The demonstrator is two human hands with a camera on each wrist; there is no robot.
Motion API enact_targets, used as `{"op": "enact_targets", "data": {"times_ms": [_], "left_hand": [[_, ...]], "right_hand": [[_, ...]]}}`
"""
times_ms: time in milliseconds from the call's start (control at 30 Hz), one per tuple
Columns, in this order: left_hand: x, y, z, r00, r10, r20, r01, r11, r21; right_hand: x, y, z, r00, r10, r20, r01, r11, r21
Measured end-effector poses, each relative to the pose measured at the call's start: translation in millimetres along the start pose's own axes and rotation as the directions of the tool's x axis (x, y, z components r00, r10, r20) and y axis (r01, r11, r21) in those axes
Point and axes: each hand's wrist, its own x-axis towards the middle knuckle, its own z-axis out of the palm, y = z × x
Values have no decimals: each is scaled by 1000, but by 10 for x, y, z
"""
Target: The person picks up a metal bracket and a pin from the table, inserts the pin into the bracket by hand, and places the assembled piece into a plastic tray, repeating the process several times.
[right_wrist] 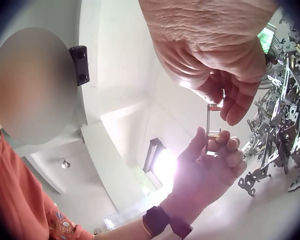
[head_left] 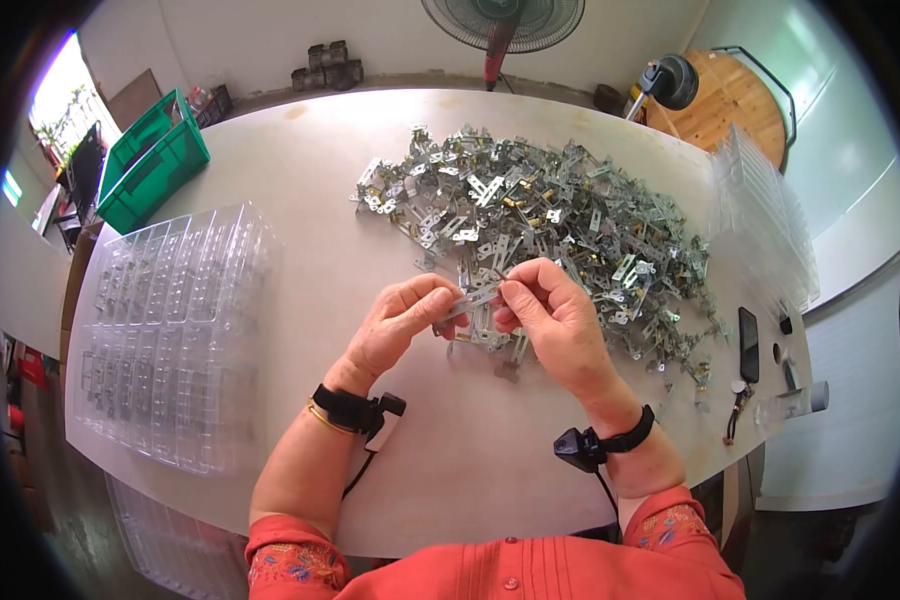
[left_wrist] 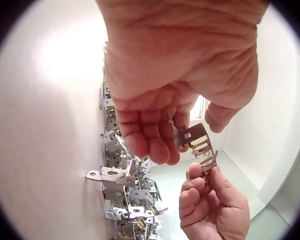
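Between both hands, over the near edge of a pile of metal brackets point(head_left: 530, 200), is one slotted metal bracket point(head_left: 477, 298). My left hand point(head_left: 405, 315) pinches its left end with the thumb on top. The right hand point(head_left: 562, 322) pinches the other end between thumb and forefinger. In the left wrist view the bracket point(left_wrist: 204, 145) shows a bent plate with cross bars and a brassy strip inside. Seen from the right wrist, the bracket point(right_wrist: 208, 120) spans the gap from one hand's fingertips to the other's.
Stacked clear plastic trays point(head_left: 160, 340) stand at the left, with a green crate point(head_left: 155, 165) behind them. More clear trays point(head_left: 765, 215) stand at the right. A phone point(head_left: 748, 345), a keychain point(head_left: 737, 405) and a clear bottle point(head_left: 790, 403) lie near the right edge.
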Motion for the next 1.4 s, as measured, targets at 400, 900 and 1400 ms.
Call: {"op": "enact_targets", "data": {"times_ms": [400, 900, 1400], "left_hand": [[6, -30, -8, 999, -21, 27, 24, 995, -92], [19, -32, 26, 999, -22, -36, 15, 984, -177], [29, -71, 11, 999, -38, 1, 38, 993, -113]], "right_hand": [[76, 92, -65, 900, -425, -100, 366, 859, -360], [-75, -52, 53, 998, -61, -20, 46, 907, -419], [-77, -70, 53, 994, 48, 97, -5, 915, -404]]}}
